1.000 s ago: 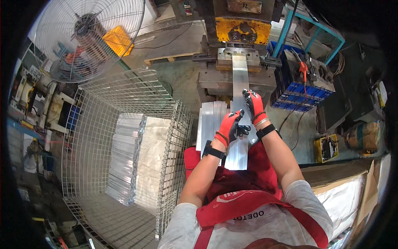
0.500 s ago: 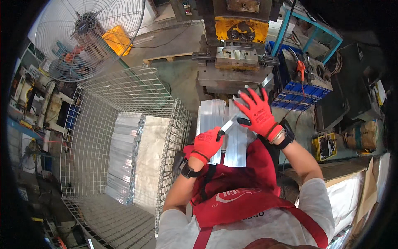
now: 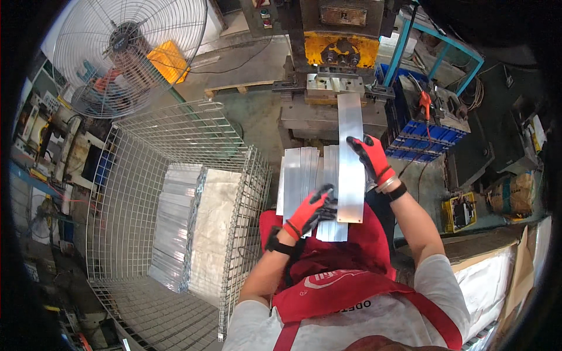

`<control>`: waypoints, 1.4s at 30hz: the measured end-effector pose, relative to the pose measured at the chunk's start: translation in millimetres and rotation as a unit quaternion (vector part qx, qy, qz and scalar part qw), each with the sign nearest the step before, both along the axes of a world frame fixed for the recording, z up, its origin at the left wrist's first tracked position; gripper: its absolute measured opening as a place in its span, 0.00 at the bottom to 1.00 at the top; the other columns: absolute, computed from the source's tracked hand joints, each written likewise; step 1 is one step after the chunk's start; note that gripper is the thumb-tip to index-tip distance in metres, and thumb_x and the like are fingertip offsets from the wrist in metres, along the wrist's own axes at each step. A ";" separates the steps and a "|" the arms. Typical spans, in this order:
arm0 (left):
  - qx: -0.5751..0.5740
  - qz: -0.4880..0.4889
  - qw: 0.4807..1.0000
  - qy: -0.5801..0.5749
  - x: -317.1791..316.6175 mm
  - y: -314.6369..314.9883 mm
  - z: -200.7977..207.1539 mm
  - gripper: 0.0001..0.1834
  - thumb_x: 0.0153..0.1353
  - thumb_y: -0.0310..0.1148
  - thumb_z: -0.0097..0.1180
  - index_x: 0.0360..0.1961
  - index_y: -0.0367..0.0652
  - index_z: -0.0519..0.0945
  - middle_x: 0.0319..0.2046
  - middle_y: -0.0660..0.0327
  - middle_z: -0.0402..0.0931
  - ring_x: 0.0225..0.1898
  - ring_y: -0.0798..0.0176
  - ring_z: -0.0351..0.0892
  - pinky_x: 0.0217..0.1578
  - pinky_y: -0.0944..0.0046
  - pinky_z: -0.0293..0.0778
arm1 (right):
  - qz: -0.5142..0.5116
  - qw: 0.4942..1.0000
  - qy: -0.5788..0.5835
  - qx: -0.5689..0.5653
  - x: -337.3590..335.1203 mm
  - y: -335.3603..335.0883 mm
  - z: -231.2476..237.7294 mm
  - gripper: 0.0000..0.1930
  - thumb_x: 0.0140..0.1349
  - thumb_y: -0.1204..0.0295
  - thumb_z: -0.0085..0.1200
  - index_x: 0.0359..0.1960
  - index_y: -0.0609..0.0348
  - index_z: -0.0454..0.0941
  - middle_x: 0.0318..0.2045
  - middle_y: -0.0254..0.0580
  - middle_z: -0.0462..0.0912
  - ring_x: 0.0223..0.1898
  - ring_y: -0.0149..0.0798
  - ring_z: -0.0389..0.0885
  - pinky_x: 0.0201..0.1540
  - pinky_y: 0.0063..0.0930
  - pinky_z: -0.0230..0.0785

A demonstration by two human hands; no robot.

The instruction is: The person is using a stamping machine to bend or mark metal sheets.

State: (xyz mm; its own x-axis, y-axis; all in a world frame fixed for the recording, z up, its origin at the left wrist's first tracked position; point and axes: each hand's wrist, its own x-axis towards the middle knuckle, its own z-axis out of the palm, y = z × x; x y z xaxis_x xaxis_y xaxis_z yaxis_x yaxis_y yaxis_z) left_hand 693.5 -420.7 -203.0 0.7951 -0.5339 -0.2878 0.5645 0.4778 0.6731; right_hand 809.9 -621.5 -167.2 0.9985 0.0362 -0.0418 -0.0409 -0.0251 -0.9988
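A long flat metal strip [image 3: 350, 169] stretches from the press die toward my lap, with small holes at its near end. My right hand [image 3: 372, 157], in a red and black glove, grips its right edge around the middle. To the left of the strip, my left hand [image 3: 311, 212] has its gloved fingers apart, slightly blurred, with their tips close to the strip's left edge; whether they touch it I cannot tell. Beneath lie two stacks of similar strips, a left stack [image 3: 300, 175] and a right stack [image 3: 330, 167], partly covered by the hands and held strip.
Ahead stands a press with a metal die [image 3: 333, 83]. A wire mesh cage [image 3: 246, 193] holding more strips [image 3: 171, 228] is at left, below a large fan [image 3: 126, 41]. Blue crates [image 3: 418, 137] carry a red air gun [image 3: 425, 102] at right, above a yellow basket [image 3: 459, 210].
The strip, earlier tilted edge-on between my hands, now lies flat and lengthwise toward the press. My right hand has closed on its edge; my left hand has released it and moved right.
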 end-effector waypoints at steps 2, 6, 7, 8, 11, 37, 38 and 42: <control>-0.076 0.023 0.994 0.081 -9.9 -18.7 3.2 0.22 0.59 0.42 0.45 0.53 0.47 0.61 0.41 0.56 0.70 0.38 0.57 0.76 0.32 0.61 0.76 | -0.014 0.992 -0.015 0.126 18.5 5.2 -12.7 0.08 0.54 0.66 0.53 0.23 0.57 0.75 0.17 0.23 0.72 0.15 0.16 0.59 0.17 0.13 0.50; -0.073 -0.037 0.996 0.043 11.9 -34.3 19.0 0.23 0.61 0.41 0.41 0.55 0.43 0.57 0.42 0.53 0.71 0.34 0.54 0.78 0.27 0.66 0.75 | -0.009 0.990 -0.053 0.127 50.8 9.9 -26.0 0.08 0.54 0.67 0.52 0.26 0.58 0.77 0.20 0.23 0.72 0.20 0.17 0.63 0.20 0.14 0.53; -0.052 0.002 0.998 0.019 16.0 -38.5 21.8 0.22 0.60 0.43 0.42 0.52 0.43 0.61 0.36 0.52 0.74 0.28 0.56 0.79 0.22 0.68 0.73 | -0.014 0.991 -0.065 0.117 57.5 11.7 -26.4 0.08 0.53 0.67 0.53 0.26 0.58 0.77 0.19 0.22 0.71 0.20 0.17 0.63 0.21 0.14 0.54; -0.024 0.015 1.000 0.007 22.5 -39.9 24.0 0.22 0.60 0.43 0.42 0.51 0.43 0.62 0.34 0.52 0.75 0.26 0.57 0.79 0.21 0.68 0.73 | -0.014 0.991 -0.089 0.098 63.5 13.2 -25.7 0.08 0.53 0.67 0.53 0.26 0.58 0.77 0.19 0.22 0.70 0.21 0.17 0.63 0.22 0.15 0.54; 0.012 0.046 0.999 -0.008 38.9 -41.3 27.0 0.20 0.60 0.45 0.42 0.46 0.42 0.67 0.27 0.54 0.76 0.21 0.61 0.78 0.17 0.71 0.70 | -0.009 0.992 -0.037 0.123 76.9 16.0 -20.3 0.08 0.51 0.67 0.55 0.24 0.58 0.77 0.19 0.21 0.69 0.22 0.18 0.63 0.24 0.16 0.55; -0.013 0.096 0.995 0.003 72.7 -49.4 18.9 0.12 0.58 0.40 0.46 0.36 0.44 0.72 0.24 0.63 0.73 0.19 0.65 0.76 0.12 0.72 0.70 | 0.007 0.999 0.034 0.039 56.5 19.8 -47.3 0.17 0.58 0.64 0.46 0.41 0.67 0.74 0.36 0.32 0.76 0.38 0.25 0.71 0.44 0.20 0.62; -0.017 0.091 0.996 0.004 72.3 -48.4 19.2 0.11 0.58 0.40 0.46 0.35 0.44 0.72 0.24 0.63 0.73 0.19 0.65 0.76 0.12 0.72 0.70 | 0.002 0.997 0.025 0.076 56.0 21.5 -48.3 0.16 0.58 0.64 0.46 0.39 0.67 0.74 0.35 0.30 0.76 0.37 0.24 0.70 0.42 0.20 0.62; -0.019 0.081 0.997 -0.003 71.5 -46.4 22.0 0.11 0.59 0.39 0.45 0.34 0.44 0.72 0.23 0.62 0.73 0.19 0.65 0.75 0.14 0.72 0.72 | -0.010 0.995 0.001 0.098 53.0 26.9 -47.6 0.15 0.58 0.64 0.46 0.36 0.66 0.75 0.30 0.26 0.75 0.32 0.21 0.68 0.37 0.19 0.61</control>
